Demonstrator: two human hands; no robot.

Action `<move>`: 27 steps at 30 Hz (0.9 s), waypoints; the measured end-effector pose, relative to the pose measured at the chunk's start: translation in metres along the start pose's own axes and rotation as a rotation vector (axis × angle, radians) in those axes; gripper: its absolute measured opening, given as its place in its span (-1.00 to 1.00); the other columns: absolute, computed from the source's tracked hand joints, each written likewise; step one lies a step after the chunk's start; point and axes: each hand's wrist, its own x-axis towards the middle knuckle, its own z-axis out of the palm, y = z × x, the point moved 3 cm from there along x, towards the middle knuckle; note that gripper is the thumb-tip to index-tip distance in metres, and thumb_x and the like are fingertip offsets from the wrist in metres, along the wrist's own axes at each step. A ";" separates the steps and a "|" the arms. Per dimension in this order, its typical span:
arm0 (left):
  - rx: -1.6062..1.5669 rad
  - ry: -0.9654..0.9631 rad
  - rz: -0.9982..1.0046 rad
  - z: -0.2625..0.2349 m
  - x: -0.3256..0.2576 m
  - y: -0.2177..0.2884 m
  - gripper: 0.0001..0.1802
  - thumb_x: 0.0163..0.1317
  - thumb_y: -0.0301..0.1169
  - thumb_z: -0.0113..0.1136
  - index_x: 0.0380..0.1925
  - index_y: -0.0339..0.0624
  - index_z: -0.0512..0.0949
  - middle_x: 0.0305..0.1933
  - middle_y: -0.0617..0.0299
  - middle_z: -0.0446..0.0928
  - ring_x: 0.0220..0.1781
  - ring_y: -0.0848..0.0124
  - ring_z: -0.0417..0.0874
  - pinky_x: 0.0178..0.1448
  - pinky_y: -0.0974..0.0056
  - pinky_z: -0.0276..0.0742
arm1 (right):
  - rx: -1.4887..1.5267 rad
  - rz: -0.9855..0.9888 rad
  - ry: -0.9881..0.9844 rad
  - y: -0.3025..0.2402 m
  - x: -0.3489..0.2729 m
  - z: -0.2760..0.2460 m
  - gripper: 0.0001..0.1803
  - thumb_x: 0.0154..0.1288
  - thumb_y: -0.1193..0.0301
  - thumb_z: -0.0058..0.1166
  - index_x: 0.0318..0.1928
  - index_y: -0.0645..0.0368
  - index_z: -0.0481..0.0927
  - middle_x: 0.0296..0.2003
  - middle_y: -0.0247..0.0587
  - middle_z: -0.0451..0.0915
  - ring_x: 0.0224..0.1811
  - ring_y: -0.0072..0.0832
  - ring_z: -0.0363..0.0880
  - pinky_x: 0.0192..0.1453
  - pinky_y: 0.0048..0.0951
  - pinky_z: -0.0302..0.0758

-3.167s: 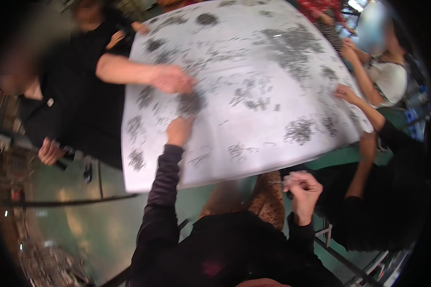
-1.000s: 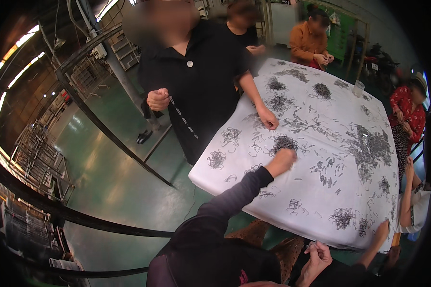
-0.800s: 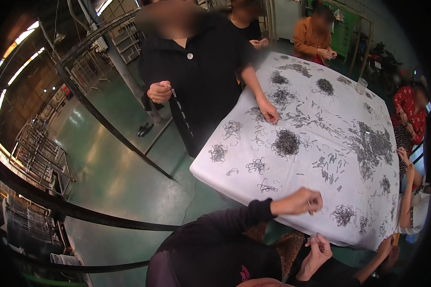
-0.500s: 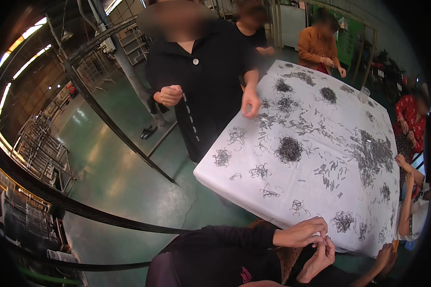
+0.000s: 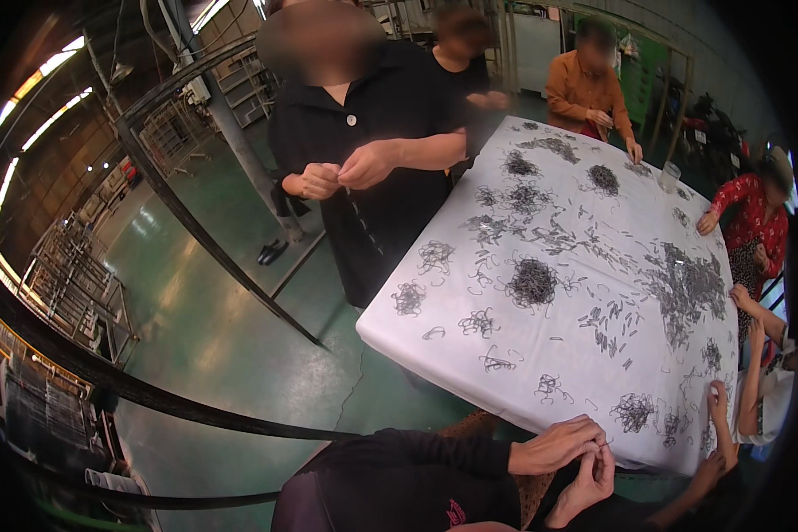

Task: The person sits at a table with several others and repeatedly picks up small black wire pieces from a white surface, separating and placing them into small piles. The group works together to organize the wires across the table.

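My left hand [image 5: 554,446] and my right hand [image 5: 587,481] meet at the table's near edge, fingertips pinched together. What they hold is too small to make out; a thin dark line shows at the fingertips. Nearest to them on the white-covered table [image 5: 452,372] are a pile of thin dark bent wire pieces [image 5: 633,411] and a smaller cluster of bent wire pieces [image 5: 551,387]. Farther in lie a dense dark pile [image 5: 533,283], scattered short grey pieces [image 5: 612,324] and a broad heap of grey pieces [image 5: 690,288].
Across the table's left corner stands a person in black [image 5: 355,222], hands pinched around a thin dangling strip. Others work along the far and right sides, including one in orange [image 5: 585,89] and one in red [image 5: 754,208]. A clear cup [image 5: 668,176] stands far right. Dark metal bars [image 5: 213,230] cross on my left.
My hands stay pinched together, almost unmoved. The person in black has brought both hands together. The people in orange and red now reach onto the table, as does a hand at lower right.
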 end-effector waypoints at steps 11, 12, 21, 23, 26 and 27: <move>0.199 -0.031 0.198 -0.014 -0.006 0.001 -0.88 0.12 -0.61 0.16 -0.32 -0.25 0.50 -0.17 0.14 0.54 -0.08 0.15 0.56 0.01 0.17 0.51 | -0.335 -0.032 -0.118 -0.012 0.126 -0.025 -0.63 0.35 0.49 0.03 0.16 0.26 0.53 -0.30 -0.25 0.66 -0.32 -0.65 0.54 -0.21 -0.61 0.46; 0.191 -0.012 0.083 -0.014 -0.009 -0.003 -0.88 0.12 -0.60 0.21 -0.32 -0.24 0.52 -0.21 0.13 0.56 -0.13 0.16 0.58 -0.03 0.17 0.52 | -0.307 -0.008 -0.228 0.003 0.152 -0.017 -0.61 0.31 0.45 0.04 0.14 0.25 0.54 -0.38 -0.26 0.65 -0.34 -0.68 0.53 -0.23 -0.63 0.45; 0.143 -0.047 0.018 -0.012 -0.019 -0.003 -0.89 0.14 -0.56 0.24 -0.33 -0.22 0.52 -0.22 0.16 0.57 -0.15 0.19 0.58 -0.05 0.17 0.49 | -0.957 -0.038 -0.239 0.211 0.266 0.031 -0.72 0.18 0.48 -0.03 -0.12 0.32 0.61 -0.41 0.09 0.62 -0.34 -0.02 0.59 -0.17 -0.20 0.54; 0.163 -0.022 0.053 -0.014 -0.022 -0.004 -0.90 0.16 -0.55 0.22 -0.32 -0.21 0.53 -0.20 0.14 0.56 -0.13 0.17 0.58 -0.02 0.15 0.49 | -1.175 -0.314 -0.285 0.259 0.279 0.040 -0.73 0.17 0.44 -0.01 -0.13 0.29 0.54 -0.31 0.10 0.56 -0.20 0.04 0.50 -0.07 -0.10 0.46; 0.119 -0.017 0.105 -0.018 -0.026 -0.006 -0.91 0.25 -0.47 0.17 -0.28 -0.21 0.51 -0.17 0.14 0.52 -0.09 0.18 0.54 0.02 0.19 0.48 | -1.041 -0.708 -0.226 0.282 0.290 0.041 -0.90 -0.01 0.49 0.12 -0.54 0.23 0.48 -0.52 0.01 0.49 -0.39 -0.04 0.48 -0.29 -0.06 0.37; 0.091 -0.032 0.094 -0.018 -0.026 -0.008 -0.91 0.28 -0.44 0.15 -0.27 -0.21 0.49 -0.18 0.13 0.51 -0.08 0.18 0.52 0.01 0.19 0.47 | -1.139 -0.650 -0.377 0.284 0.298 0.038 -0.89 -0.03 0.49 0.13 -0.58 0.24 0.50 -0.54 0.01 0.48 -0.40 -0.03 0.48 -0.29 -0.05 0.38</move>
